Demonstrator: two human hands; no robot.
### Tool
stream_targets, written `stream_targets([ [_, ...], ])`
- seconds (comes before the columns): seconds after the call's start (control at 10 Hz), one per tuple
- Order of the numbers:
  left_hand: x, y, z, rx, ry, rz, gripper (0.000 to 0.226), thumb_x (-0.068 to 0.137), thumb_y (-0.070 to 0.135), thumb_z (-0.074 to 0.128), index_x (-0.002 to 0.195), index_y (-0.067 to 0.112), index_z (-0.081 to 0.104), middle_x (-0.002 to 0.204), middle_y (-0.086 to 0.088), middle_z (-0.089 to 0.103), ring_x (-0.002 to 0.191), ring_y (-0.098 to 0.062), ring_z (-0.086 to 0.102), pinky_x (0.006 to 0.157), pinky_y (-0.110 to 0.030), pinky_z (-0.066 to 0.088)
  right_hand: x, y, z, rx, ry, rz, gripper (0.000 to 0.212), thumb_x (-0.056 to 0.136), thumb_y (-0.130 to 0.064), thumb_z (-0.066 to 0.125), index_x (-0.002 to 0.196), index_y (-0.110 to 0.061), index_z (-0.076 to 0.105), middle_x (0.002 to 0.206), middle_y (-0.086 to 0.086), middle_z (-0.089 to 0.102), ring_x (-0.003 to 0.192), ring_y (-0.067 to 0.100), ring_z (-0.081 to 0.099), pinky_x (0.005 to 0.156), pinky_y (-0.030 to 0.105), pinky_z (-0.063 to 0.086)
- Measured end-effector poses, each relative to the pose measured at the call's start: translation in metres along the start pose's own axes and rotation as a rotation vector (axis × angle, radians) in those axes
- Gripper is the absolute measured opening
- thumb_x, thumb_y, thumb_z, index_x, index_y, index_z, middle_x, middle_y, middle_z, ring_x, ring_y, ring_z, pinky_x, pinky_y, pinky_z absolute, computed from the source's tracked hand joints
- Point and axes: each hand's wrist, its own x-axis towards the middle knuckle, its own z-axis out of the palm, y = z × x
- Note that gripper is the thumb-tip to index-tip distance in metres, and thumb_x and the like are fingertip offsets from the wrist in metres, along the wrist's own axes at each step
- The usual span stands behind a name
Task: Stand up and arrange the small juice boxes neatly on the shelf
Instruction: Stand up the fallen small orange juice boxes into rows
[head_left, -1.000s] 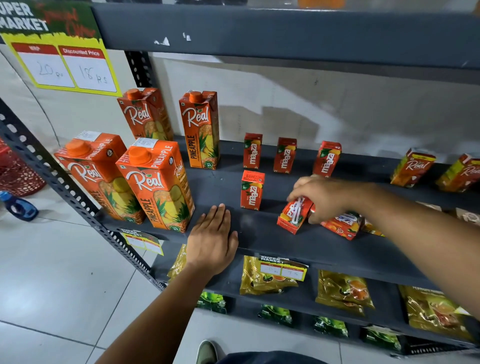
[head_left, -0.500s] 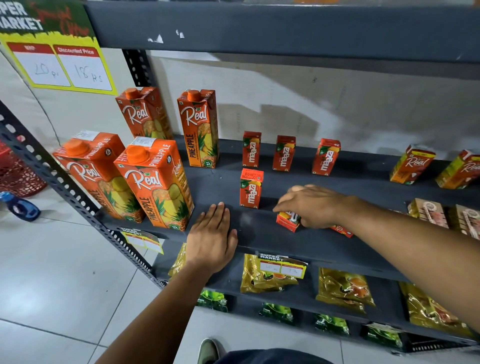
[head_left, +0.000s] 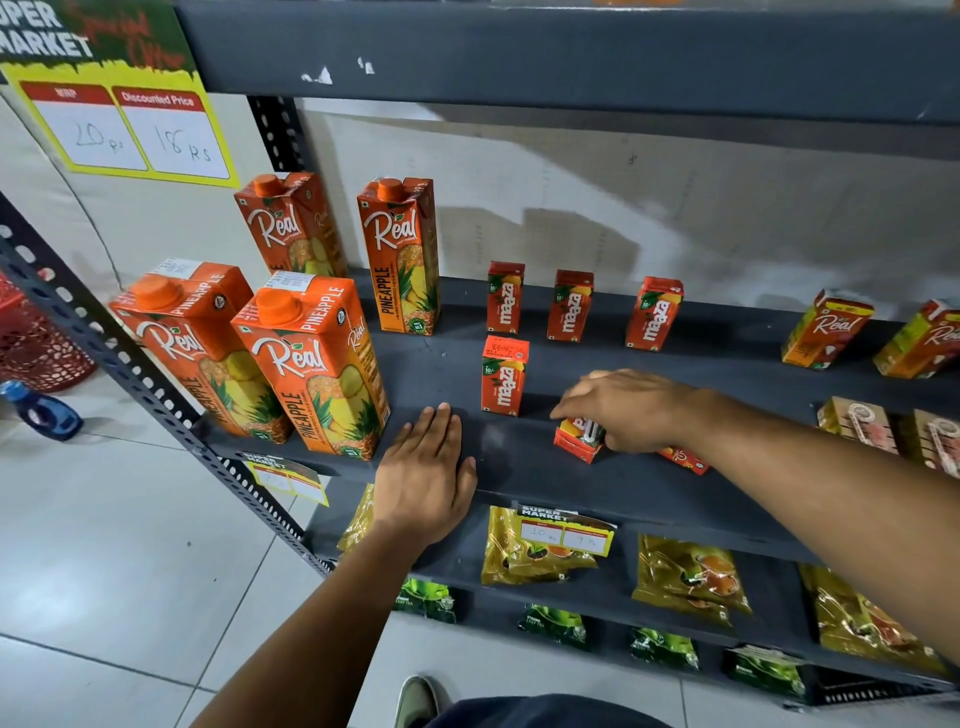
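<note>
Three small red Maaza juice boxes stand in a back row on the dark grey shelf (head_left: 519, 467): left (head_left: 505, 297), middle (head_left: 570, 305), right (head_left: 653, 313). A fourth Maaza box (head_left: 504, 375) stands in front of them. My right hand (head_left: 628, 408) grips the top of another small red juice box (head_left: 579, 441), which stands on the shelf near the front. A further red box (head_left: 684, 459) lies flat, mostly hidden under my right wrist. My left hand (head_left: 426, 475) rests flat on the shelf's front edge, fingers spread, holding nothing.
Tall Real pineapple cartons (head_left: 317, 364) stand at the shelf's left. Small Real boxes (head_left: 826, 328) and boxes lying on their backs (head_left: 857, 423) are on the right. Tea packets (head_left: 540, 551) fill the shelf below. The upper shelf (head_left: 571, 57) overhangs. A red basket (head_left: 36, 348) and blue bottle (head_left: 44, 410) sit on the floor.
A second ago my right hand held the small box tilted above the shelf; it has since set it upright on the shelf and still covers its top. My left hand stayed put.
</note>
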Motion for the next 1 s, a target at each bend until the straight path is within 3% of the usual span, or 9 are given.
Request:
stream_targets([
  [0.2, 0.0004, 0.0006, -0.0002, 0.001, -0.004, -0.006, 0.058, 0.091, 0.038, 0.035, 0.13, -0.001, 0.054, 0.139, -0.02, 0.05, 0.129, -0.035, 0.047, 0.106, -0.047, 0.036, -0.0017, 0.0119, -0.0063, 0.08, -0.024, 0.108, 0.074, 0.077, -0.02, 0.071, 0.141, -0.03, 0.038, 0.138, -0.001, 0.047, 0.13, 0.02, 0.04, 0.1, 0.04, 0.041],
  [0.6, -0.0004, 0.0, -0.0002, 0.005, -0.01, -0.009, 0.059, 0.091, 0.038, 0.034, 0.131, 0.0, 0.053, 0.14, -0.019, 0.05, 0.13, -0.034, 0.046, 0.107, -0.046, 0.035, 0.0013, 0.0094, -0.0076, 0.152, -0.06, 0.196, 0.068, 0.079, -0.014, 0.071, 0.14, -0.025, 0.042, 0.136, 0.0, 0.047, 0.122, 0.021, 0.048, 0.095, 0.037, 0.046],
  [0.8, -0.0006, 0.0005, -0.0008, 0.004, -0.009, -0.008, 0.059, 0.091, 0.038, 0.034, 0.131, 0.0, 0.053, 0.14, -0.019, 0.049, 0.13, -0.034, 0.046, 0.107, -0.046, 0.035, 0.002, 0.0103, -0.0099, 0.149, -0.059, 0.199, 0.059, 0.079, -0.016, 0.072, 0.133, -0.026, 0.049, 0.128, 0.0, 0.052, 0.114, 0.02, 0.052, 0.091, 0.04, 0.049],
  [1.0, -0.0006, 0.0006, -0.001, 0.007, -0.012, -0.006, 0.059, 0.091, 0.038, 0.033, 0.131, 0.0, 0.053, 0.14, -0.019, 0.049, 0.13, -0.034, 0.046, 0.107, -0.046, 0.035, 0.0009, 0.0115, -0.0092, 0.101, -0.045, 0.161, 0.063, 0.077, -0.017, 0.072, 0.134, -0.03, 0.047, 0.135, 0.0, 0.049, 0.123, 0.021, 0.046, 0.097, 0.041, 0.044],
])
